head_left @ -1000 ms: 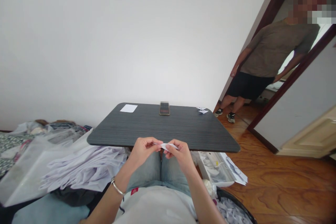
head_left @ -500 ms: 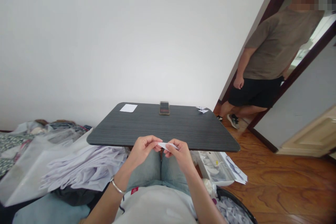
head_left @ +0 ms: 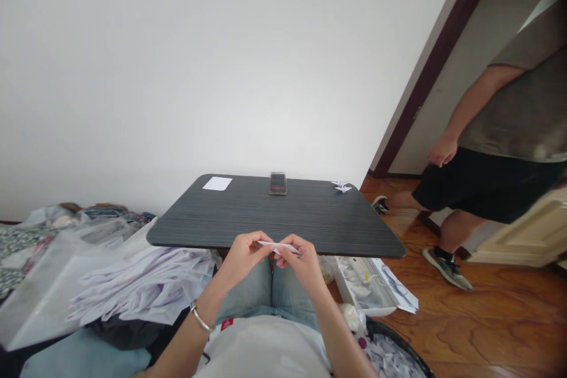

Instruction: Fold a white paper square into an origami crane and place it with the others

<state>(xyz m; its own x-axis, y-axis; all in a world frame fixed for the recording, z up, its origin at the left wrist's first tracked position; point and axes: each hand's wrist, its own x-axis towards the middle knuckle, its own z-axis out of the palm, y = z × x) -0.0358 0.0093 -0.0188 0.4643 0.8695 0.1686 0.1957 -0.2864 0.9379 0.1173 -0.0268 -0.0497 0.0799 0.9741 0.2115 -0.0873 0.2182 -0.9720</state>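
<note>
Both of my hands pinch a small folded white paper [head_left: 278,245] just above my knees, at the near edge of a dark wood-grain table [head_left: 310,218]. My left hand [head_left: 243,255], with a silver bracelet on its wrist, grips the paper's left end. My right hand [head_left: 300,261] grips its right end with curled fingers. On the far side of the table lie a flat white sheet [head_left: 217,183], a phone [head_left: 277,183] standing upright, and a small folded paper figure [head_left: 341,186].
Another person [head_left: 500,130] in a brown shirt and black shorts walks across the wooden floor at the right, near the doorway. Piles of white cloth and clear bags [head_left: 110,277] lie at my left. A white packet [head_left: 376,283] lies under the table's right corner.
The other person has stepped out of the doorway into the room, moving right and closer. My hands stay at the paper, with only slight finger shifts.
</note>
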